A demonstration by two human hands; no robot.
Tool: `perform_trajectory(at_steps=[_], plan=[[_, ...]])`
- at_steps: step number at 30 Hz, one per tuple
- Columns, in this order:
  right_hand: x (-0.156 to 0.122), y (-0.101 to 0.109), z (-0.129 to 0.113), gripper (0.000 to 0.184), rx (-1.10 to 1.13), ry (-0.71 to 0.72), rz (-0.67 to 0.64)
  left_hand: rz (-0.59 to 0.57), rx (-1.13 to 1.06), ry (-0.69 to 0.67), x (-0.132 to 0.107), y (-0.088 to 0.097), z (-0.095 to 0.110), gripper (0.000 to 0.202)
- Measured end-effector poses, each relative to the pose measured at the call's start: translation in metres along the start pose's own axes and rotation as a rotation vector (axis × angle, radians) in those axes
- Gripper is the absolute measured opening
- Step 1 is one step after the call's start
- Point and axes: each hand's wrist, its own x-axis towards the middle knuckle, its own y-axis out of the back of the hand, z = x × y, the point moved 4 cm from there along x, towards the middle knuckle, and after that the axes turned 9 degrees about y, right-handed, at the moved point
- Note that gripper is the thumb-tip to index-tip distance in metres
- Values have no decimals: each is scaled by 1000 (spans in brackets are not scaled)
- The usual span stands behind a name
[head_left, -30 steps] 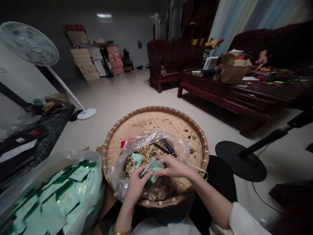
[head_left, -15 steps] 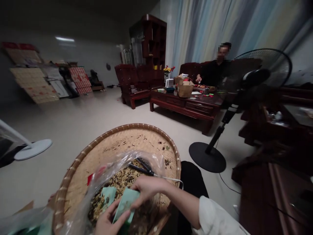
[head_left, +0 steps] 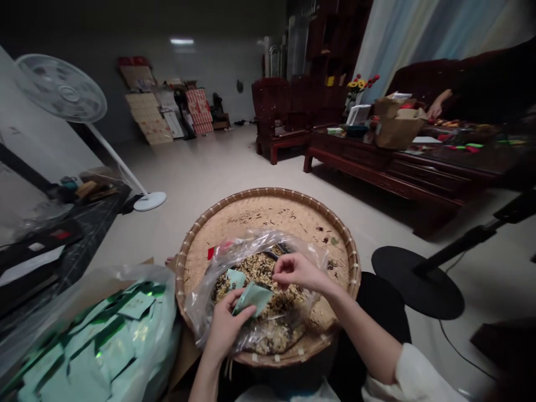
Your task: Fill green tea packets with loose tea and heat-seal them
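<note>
— Pale green paper packet [head_left: 253, 298]: where is it?

— Above a heap of dried brown-and-tan flakes [head_left: 259, 273], inside the mouth of a clear plastic bag [head_left: 312, 262]. That bag lies on a round woven bamboo tray [head_left: 268, 204].

— And the hands?

— The left hand [head_left: 226, 326] is closed enough to grip the packet between thumb and fingers, with the packet's far end sticking out. The right hand [head_left: 298, 272] hovers over the bag, thumb and fingertips [head_left: 278, 273] pinched together, and nothing shows between them.

— Anything else near them?

— A smaller pale green packet [head_left: 235, 278] rests on the flakes just beside the left hand. Down to the left, a large clear plastic sack [head_left: 157, 290] bulges with many green-and-pale-green packets [head_left: 104, 346].

— Who else is there?

— Another person's hand [head_left: 435, 109] reaches over a dark red wooden surface [head_left: 368, 151], across the room. A brown cardboard box [head_left: 397, 131] stands on that surface, well apart from the tray.
</note>
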Motion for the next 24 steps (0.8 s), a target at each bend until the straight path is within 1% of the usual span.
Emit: perform_trajectory(at_steps=[2, 4, 7, 9, 10, 12, 14, 16, 18, 19, 21, 23, 24], plan=[[1, 2, 3, 30, 16, 7, 52, 20, -9, -21, 0, 1, -2, 34], [1, 1, 5, 24, -64, 32, 71, 51, -28, -44, 0, 2, -2, 29], [-4, -3, -2, 11, -348, 121, 54, 45, -77, -85, -4, 2, 0, 22], [-9, -8, -13, 9, -491, 208, 54, 20, -109, -106, -5, 1, 1, 20], [-12, -11, -18, 11, -506, 252, 58, 20, -121, -108, -6, 1, 2, 20], [-17, -18, -25, 17, -467, 321, 39, 49, -139, -86, -7, 0, 1, 24], [-20, -26, -26, 20, -445, 362, 15, 53, -147, -51, -8, -3, 0, 29], [-20, -30, -21, 15, -467, 356, 39, -19, -155, -9, -8, -8, 0, 36], [-16, -30, -14, 11, -467, 312, 89, -94, -161, 27, -9, -12, 0, 41], [-14, -29, -10, 11, -449, 282, 103, -96, -155, 36, -9, -12, 0, 42], [-9, -29, -1, 12, -376, 217, 94, -27, -130, 27, -8, -9, 0, 40], [-4, -28, 8, 17, -270, 154, 93, 55, -118, 12, -6, -6, -1, 39], [-2, -27, 13, 20, -219, 127, 102, 77, -130, 11, -5, -6, -1, 39]])
